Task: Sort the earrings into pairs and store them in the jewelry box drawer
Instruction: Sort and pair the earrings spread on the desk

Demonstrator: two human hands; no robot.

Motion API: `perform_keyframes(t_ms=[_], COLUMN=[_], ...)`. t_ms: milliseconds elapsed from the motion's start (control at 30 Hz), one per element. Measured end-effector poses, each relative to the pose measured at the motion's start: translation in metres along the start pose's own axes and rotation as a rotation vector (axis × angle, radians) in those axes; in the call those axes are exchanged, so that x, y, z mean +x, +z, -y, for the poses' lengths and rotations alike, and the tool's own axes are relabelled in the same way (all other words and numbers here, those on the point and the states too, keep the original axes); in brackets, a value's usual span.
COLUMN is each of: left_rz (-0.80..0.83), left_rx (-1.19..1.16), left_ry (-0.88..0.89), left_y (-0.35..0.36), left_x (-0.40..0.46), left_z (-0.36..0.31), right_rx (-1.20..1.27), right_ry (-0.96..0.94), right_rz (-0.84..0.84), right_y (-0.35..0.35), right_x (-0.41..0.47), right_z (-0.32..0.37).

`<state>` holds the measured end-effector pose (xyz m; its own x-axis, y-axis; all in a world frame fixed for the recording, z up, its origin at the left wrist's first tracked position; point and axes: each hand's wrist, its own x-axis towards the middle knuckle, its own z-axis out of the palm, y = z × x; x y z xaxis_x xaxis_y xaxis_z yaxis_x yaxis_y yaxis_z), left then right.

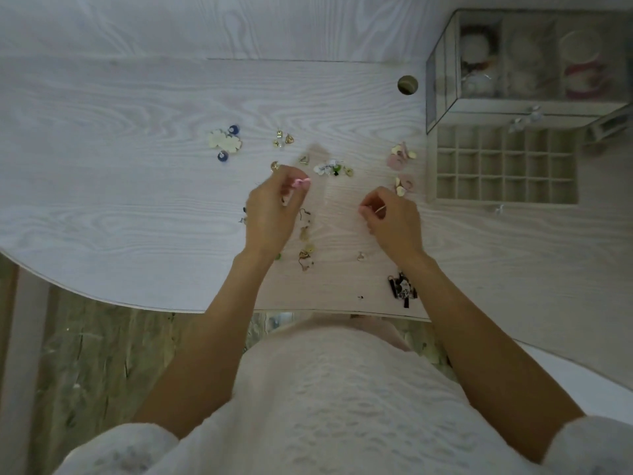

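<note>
Mostly the frame is filled by a pale wood-grain table (137, 138), its curved near edge running across the middle and a round cable hole (407, 85) in it toward the upper right. Below that edge, a patterned floor shows at lower left, and the person's white textured top covers the bottom centre.

At upper right stands a glass-sided jewelry box (513, 60), cut off by the frame's right edge; its contents are blurred behind the glass. Its drawer (503, 166) is pulled out just below it, a grid of small compartments that look empty, though the dim view makes this uncertain.

Earrings lie scattered across the middle of the table: a cream flower pair with blue beads (225, 142) at centre left, pink and gold ones (401, 159) beside the drawer, a dark piece (403, 286) near the table edge.

Left hand (270, 214) pinches a small pink earring (301, 183) between closed fingertips. Right hand (394, 221) has its fingertips together on something thin and pale, too small to identify. Several earrings are partly hidden under the left hand.
</note>
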<state>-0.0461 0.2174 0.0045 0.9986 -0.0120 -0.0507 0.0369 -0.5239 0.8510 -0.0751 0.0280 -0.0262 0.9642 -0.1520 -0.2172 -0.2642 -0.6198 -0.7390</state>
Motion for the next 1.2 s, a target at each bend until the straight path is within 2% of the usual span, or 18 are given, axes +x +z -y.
perform_keyframes(t_ms=[133, 333, 500, 633, 800, 1067, 1200], left_rz=[0.136, 0.170, 0.208, 0.174, 0.193, 0.176, 0.233], left_rx=[-0.026, 0.083, 0.296, 0.360, 0.332, 0.156, 0.099], left_ry=[-0.061, -0.081, 0.044, 0.105, 0.079, -0.058, -0.002], left_y=[0.050, 0.090, 0.092, 0.091, 0.098, 0.105, 0.091], left_x=[-0.002, 0.011, 0.009, 0.005, 0.010, 0.015, 0.007], left_z=[-0.003, -0.012, -0.003, 0.001, -0.007, -0.019, -0.013], right_rx=[-0.035, -0.200, -0.278, -0.390, -0.455, -0.372, -0.357], right_ry=[0.054, 0.008, -0.050, -0.122, -0.116, -0.080, -0.059], right_rz=[-0.027, 0.011, 0.002, 0.044, 0.057, 0.025, 0.025], right_y=[-0.013, -0.015, -0.025, -0.021, -0.010, -0.007, -0.010], right_x=[0.017, 0.033, 0.027, 0.023, 0.026, 0.028, 0.026], right_z=[-0.004, 0.002, -0.005, -0.008, -0.004, -0.002, -0.001])
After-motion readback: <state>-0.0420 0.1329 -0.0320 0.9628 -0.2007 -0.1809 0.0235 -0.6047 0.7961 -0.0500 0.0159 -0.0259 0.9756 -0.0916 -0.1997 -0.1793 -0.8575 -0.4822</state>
